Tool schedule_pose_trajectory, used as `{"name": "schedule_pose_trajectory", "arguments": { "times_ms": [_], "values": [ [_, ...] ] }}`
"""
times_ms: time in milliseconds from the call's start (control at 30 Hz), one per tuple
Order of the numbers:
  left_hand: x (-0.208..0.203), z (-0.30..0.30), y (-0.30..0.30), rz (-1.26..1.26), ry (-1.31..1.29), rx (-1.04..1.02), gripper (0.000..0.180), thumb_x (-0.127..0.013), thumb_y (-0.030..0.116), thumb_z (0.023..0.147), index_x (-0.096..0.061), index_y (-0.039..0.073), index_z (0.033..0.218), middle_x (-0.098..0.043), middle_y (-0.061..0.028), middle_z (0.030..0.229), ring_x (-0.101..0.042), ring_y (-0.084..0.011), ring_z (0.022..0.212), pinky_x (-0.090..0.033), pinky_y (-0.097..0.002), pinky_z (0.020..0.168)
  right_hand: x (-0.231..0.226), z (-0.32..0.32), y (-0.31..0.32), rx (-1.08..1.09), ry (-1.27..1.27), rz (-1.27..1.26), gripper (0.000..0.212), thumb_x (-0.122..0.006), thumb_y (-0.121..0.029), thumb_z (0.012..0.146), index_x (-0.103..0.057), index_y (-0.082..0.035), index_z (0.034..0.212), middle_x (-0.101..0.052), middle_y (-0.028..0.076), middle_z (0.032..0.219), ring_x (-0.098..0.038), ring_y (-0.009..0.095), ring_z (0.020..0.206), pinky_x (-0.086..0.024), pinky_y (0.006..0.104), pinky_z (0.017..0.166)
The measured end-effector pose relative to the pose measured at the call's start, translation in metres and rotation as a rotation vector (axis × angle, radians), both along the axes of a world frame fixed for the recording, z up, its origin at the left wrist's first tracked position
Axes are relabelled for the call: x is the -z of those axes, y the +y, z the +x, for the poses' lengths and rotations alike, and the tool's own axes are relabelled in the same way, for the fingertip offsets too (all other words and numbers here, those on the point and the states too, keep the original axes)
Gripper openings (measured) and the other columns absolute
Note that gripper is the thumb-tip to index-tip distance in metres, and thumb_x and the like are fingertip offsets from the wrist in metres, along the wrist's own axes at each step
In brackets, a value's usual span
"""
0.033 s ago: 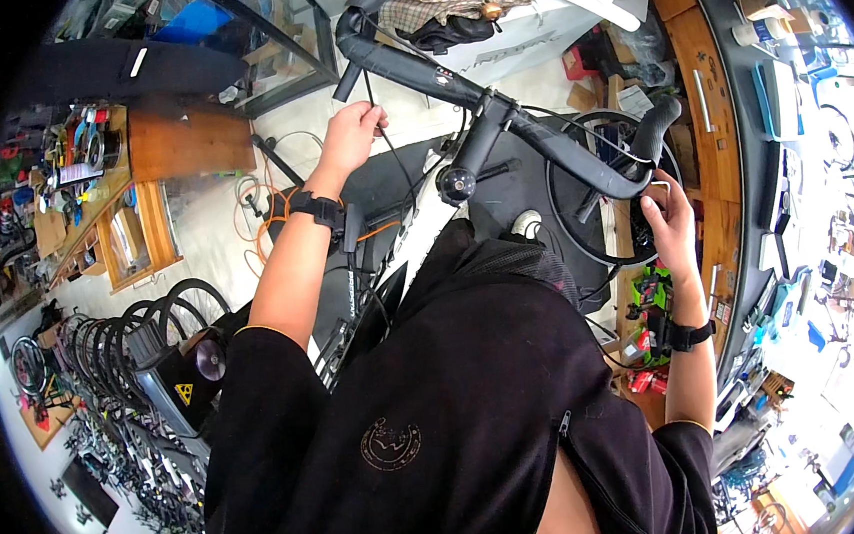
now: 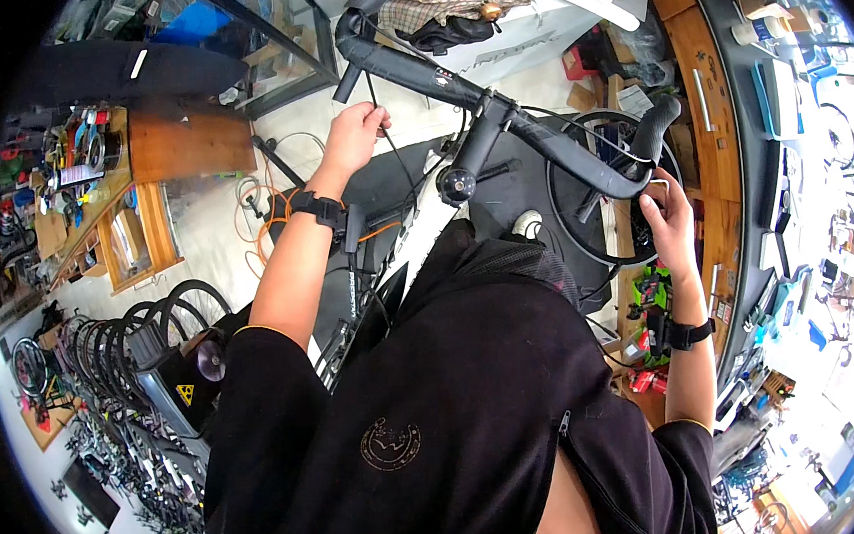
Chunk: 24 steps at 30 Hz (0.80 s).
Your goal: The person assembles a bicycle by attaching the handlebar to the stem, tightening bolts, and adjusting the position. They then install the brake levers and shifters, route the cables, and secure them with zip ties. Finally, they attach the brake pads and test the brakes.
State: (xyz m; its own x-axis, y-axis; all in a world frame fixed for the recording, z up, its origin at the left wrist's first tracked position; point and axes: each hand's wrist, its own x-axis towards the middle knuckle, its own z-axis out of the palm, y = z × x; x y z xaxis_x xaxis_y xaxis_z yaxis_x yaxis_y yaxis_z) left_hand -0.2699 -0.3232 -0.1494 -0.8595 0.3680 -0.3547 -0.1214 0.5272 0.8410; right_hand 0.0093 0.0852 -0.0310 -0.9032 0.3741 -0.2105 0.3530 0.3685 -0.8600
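A road bike's drop handlebar (image 2: 432, 78), wrapped in black tape, crosses in front of me, joined to a black stem (image 2: 483, 147) above a white frame (image 2: 417, 236). Below the bar's left end, my left hand (image 2: 352, 137) pinches a thin black cable (image 2: 392, 146) between thumb and fingertips. My right hand (image 2: 671, 216) is closed by the right-hand bend of the bar. A small, thin, pale piece shows at its fingertips; what it is I cannot make out. The right brake hood (image 2: 659, 128) points away beyond that hand.
A wheel (image 2: 555, 212) stands under the bar's right side. Wooden drawers (image 2: 712, 134) and a dark countertop run along the right. On the left are a tool-covered bench (image 2: 192, 145), an orange hose (image 2: 263, 242) and a row of tyres (image 2: 184, 304). A white box (image 2: 520, 44) carries checked cloth ahead.
My left hand has shifted very slightly to the right along with the cable. The right hand and the handlebar look unmoved.
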Motion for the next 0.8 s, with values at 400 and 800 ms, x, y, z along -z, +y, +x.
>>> {"name": "schedule_pose_trajectory", "arguments": {
  "times_ms": [400, 800],
  "values": [
    [-0.007, 0.011, 0.011, -0.046, 0.060, 0.095, 0.026, -0.052, 0.020, 0.102, -0.069, 0.000, 0.100, -0.073, -0.0059, 0.091, -0.069, -0.0143, 0.080, -0.053, -0.0286, 0.070, 0.017, -0.026, 0.002, 0.029, 0.132, -0.097, 0.058, -0.065, -0.007, 0.095, -0.038, 0.008, 0.144, -0.065, 0.009, 0.113, -0.061, 0.013, 0.100, -0.049, 0.0273, 0.089],
    [-0.030, 0.028, 0.030, 0.371, -0.340, 0.099, 0.029, -0.051, 0.023, 0.105, -0.068, 0.000, 0.112, -0.071, -0.0073, 0.110, -0.067, -0.0159, 0.101, -0.053, -0.0294, 0.092, 0.014, -0.053, -0.003, 0.010, 0.162, -0.131, 0.061, -0.067, -0.006, 0.093, -0.038, 0.008, 0.145, -0.064, 0.009, 0.118, -0.059, 0.014, 0.109, -0.046, 0.0274, 0.095]
  ]
}}
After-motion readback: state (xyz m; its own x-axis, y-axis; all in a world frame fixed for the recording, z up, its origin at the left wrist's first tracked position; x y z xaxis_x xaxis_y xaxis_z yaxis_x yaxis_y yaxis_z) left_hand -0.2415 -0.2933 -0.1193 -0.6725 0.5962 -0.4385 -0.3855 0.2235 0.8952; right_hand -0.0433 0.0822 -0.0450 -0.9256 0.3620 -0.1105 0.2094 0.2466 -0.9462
